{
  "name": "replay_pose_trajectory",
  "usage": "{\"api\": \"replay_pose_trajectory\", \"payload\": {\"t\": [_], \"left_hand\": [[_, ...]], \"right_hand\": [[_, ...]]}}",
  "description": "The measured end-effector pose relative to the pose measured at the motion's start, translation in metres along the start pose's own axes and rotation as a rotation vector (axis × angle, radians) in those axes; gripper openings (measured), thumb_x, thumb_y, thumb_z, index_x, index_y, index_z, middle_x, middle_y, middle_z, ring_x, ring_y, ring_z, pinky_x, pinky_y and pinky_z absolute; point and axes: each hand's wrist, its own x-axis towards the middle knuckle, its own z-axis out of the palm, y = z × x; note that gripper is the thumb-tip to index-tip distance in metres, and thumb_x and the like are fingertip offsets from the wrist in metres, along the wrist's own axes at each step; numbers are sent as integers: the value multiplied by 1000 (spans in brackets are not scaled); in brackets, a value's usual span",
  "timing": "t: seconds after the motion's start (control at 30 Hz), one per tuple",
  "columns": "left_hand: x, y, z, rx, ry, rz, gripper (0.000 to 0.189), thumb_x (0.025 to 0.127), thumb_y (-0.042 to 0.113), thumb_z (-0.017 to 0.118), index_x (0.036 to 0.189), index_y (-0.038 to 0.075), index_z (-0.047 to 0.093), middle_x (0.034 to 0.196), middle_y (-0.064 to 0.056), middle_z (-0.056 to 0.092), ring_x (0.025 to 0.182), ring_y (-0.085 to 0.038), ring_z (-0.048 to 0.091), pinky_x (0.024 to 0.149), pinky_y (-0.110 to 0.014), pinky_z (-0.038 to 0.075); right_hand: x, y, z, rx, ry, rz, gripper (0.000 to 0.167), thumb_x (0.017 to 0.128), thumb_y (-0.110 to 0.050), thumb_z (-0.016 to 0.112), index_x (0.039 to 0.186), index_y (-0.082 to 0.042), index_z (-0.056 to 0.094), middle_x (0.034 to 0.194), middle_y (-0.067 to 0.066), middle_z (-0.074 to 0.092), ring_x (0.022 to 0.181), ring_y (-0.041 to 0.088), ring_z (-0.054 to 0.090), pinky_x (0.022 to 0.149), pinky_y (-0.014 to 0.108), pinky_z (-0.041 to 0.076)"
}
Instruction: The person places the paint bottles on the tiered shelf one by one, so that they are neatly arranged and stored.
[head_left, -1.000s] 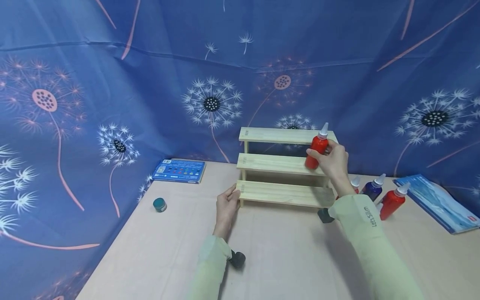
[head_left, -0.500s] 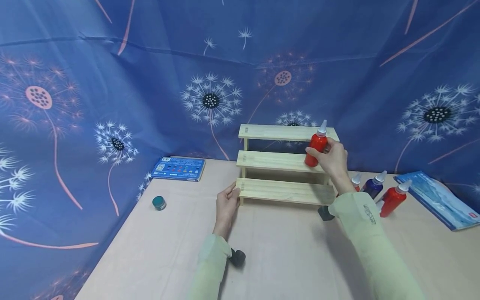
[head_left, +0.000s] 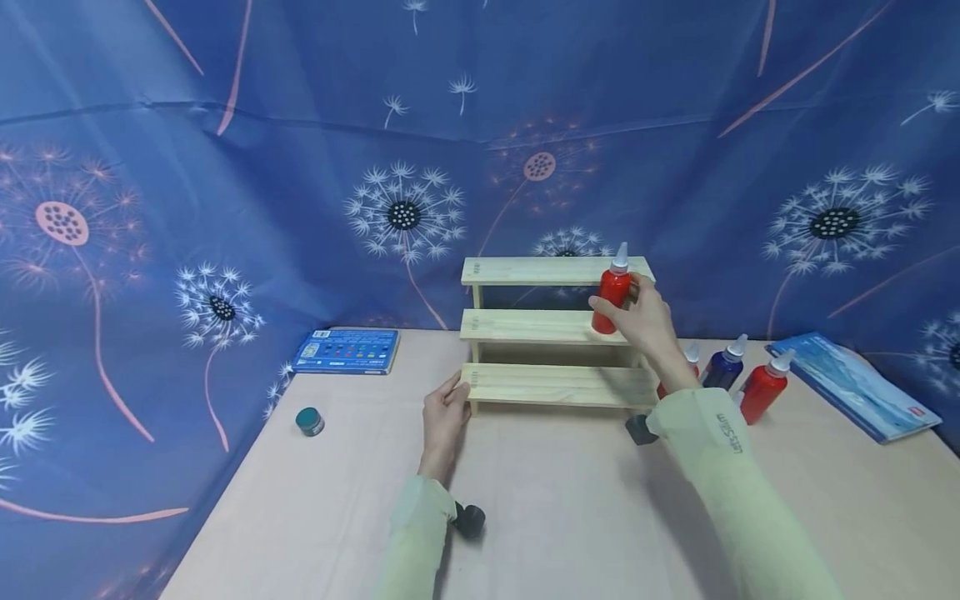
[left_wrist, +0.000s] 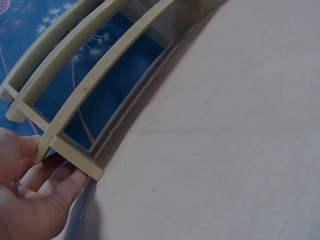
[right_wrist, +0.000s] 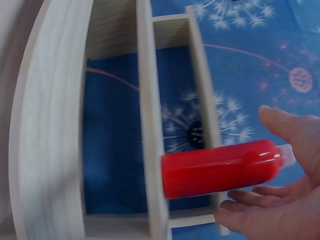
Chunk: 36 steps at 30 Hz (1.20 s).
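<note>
From the head view, I see a wooden stand (head_left: 558, 383) with three steps on the table (head_left: 540, 508). A red bottle (head_left: 611, 297) is on the middle step, near the right end. The right hand (head_left: 648, 321) is around it, thumb on one side and fingers on the other. The left hand (head_left: 444, 412) holds the left end of the bottom step. Two more red bottles (head_left: 763, 392) and a dark blue bottle (head_left: 722, 369) stand by the right arm, next to a light blue pad (head_left: 855, 387). Far to the left are a small jar (head_left: 310, 422) and a blue box (head_left: 347, 351).

In the left wrist view, the left thumb is on the board's end and the fingers are by the leg.

In the right wrist view, the right hand is spread wide. Its thumb is off the bottle, and I can't tell if the fingers touch it.
</note>
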Motion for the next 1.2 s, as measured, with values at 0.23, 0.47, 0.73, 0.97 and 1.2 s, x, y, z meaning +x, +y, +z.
{"api": "replay_pose_trajectory", "payload": {"t": [0.23,0.47,0.73,0.97,1.2], "left_hand": [[-2,-1,-1,3,13,-25,38,99,12,56,137,6,55,124,-17,65,113,-29,64,89,-32,58],[-3,0,-3,-11,2,-28,39,100,14,54,138,7,54,128,-17,63,116,-29,62,92,-34,57],[-3,2,-3,-35,10,-27,39,99,12,55,138,4,54,127,-18,62,115,-26,63,90,-32,58],[-2,3,-1,-55,-14,-32,41,100,12,53,140,4,50,137,-19,55,120,-29,59,95,-33,55],[-1,5,2,-60,-25,-35,42,101,12,52,142,4,48,139,-20,54,122,-30,57,96,-32,54]], "right_hand": [[-25,-9,-16,-28,2,-36,94,92,-47,63,156,-4,9,156,23,28,143,43,26,113,65,30],[-50,-11,-37,-68,1,-63,90,93,-48,62,156,-5,15,156,23,28,142,44,27,112,64,32],[-74,5,-59,-52,51,-66,86,93,-48,61,156,-7,18,157,23,26,145,42,23,116,62,24],[-90,30,-74,-24,102,5,82,95,-47,59,156,-10,19,158,19,27,145,40,22,118,59,21],[-105,56,-84,2,155,55,80,95,-45,60,156,-9,22,158,19,28,144,39,26,119,49,23]]}}
